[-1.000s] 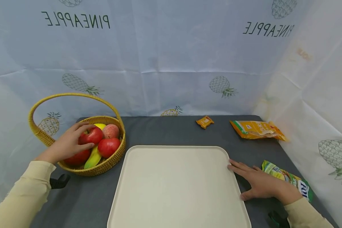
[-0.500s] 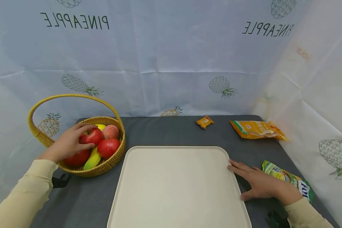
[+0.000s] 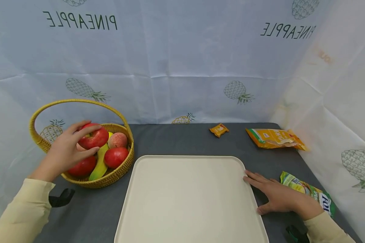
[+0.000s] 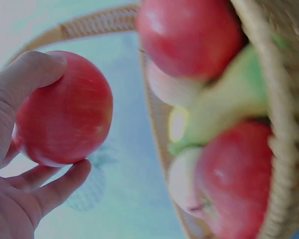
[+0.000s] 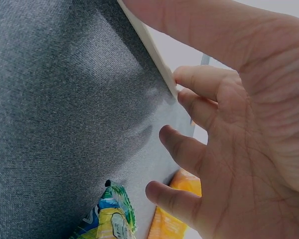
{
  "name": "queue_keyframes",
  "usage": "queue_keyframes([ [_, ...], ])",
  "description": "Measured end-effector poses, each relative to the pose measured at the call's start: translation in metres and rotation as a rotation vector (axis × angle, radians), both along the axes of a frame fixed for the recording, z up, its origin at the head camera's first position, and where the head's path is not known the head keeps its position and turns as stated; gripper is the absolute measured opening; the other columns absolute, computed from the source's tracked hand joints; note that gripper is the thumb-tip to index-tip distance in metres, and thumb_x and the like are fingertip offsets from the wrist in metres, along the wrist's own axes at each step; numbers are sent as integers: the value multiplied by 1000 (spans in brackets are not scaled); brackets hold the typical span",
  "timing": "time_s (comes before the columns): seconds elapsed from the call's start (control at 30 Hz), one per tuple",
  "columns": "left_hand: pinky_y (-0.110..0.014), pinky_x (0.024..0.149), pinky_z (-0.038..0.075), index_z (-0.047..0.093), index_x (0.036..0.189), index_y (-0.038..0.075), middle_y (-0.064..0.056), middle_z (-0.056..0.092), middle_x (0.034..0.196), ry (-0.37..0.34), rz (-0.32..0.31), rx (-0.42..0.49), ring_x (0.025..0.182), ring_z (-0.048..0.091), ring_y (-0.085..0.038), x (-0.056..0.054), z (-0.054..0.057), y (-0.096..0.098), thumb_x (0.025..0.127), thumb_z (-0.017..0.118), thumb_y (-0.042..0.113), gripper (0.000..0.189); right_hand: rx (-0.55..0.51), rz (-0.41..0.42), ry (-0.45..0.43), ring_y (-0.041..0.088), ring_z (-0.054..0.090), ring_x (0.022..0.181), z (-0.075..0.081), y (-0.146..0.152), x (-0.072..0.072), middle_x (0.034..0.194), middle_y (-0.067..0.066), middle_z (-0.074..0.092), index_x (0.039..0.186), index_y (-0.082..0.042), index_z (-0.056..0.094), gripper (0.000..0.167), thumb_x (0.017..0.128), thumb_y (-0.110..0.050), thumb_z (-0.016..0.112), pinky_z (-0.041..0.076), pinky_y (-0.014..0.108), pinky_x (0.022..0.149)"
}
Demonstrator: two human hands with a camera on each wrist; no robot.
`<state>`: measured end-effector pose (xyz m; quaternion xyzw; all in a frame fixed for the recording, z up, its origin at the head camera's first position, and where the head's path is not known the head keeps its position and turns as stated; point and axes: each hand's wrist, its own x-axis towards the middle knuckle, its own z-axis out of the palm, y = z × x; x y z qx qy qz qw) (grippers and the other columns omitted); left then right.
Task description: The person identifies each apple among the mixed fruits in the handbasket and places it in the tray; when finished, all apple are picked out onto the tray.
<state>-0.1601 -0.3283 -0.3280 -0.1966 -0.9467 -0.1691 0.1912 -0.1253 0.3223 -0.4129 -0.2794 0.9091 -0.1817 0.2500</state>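
My left hand (image 3: 65,148) grips a red apple (image 3: 95,136) between thumb and fingers, raised over the left part of the wicker basket (image 3: 129,162). In the left wrist view the apple (image 4: 65,109) shows apart from the fruit in the basket. Inside the basket lie a banana (image 3: 99,165), a peach (image 3: 118,140) and more red fruit (image 3: 116,157). My right hand (image 3: 281,195) rests at the right edge of the beige tray (image 3: 188,199), fingers spread. The right wrist view shows its fingertips against the tray's rim (image 5: 152,47).
A green and yellow snack bag (image 3: 307,190) lies partly behind the right forearm. At the back right is an orange packet (image 3: 275,138), with a small orange wrapped piece (image 3: 219,130) left of it. The basket's tall handle (image 3: 79,100) arches above the fruit.
The left hand has lifted the apple from among the fruit, up and slightly left. A paler fruit beneath now shows. The right hand has stayed at the tray's edge.
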Motion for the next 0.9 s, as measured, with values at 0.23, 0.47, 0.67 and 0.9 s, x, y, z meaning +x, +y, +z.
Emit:
queue_keyframes([
  [0.23, -58, 71, 58, 60, 140, 14, -23, 47, 145, 145, -151, -6, 118, 53, -42, 13, 19, 28, 72, 94, 18, 76, -7, -3, 0, 55, 24, 143, 0, 0, 0, 165, 22, 16, 158, -3, 33, 105, 79, -52, 82, 25, 81, 98],
  [0.47, -36, 66, 59, 63, 137, 15, -17, 52, 142, 234, -281, 1, 104, 63, -28, 23, 23, 63, 96, 48, 68, 69, -18, 0, 3, 56, 22, 144, -1, 0, 0, 165, 22, 16, 158, -4, 33, 105, 79, -54, 81, 25, 81, 98],
  [0.67, -46, 75, 60, 62, 137, 19, -14, 51, 144, 170, -355, 44, 123, 55, -30, 35, 14, 88, 97, 50, 64, 61, -20, -5, -4, 56, 22, 144, -2, 1, 0, 166, 21, 16, 158, -4, 33, 105, 79, -53, 82, 26, 81, 98],
  [0.9, -43, 80, 60, 60, 140, 22, -11, 49, 147, 76, -413, 90, 126, 53, -27, 47, -10, 103, 96, 52, 62, 60, -12, -7, -11, 55, 21, 144, -4, 2, -1, 166, 21, 15, 158, -5, 32, 106, 79, -53, 82, 26, 81, 98],
])
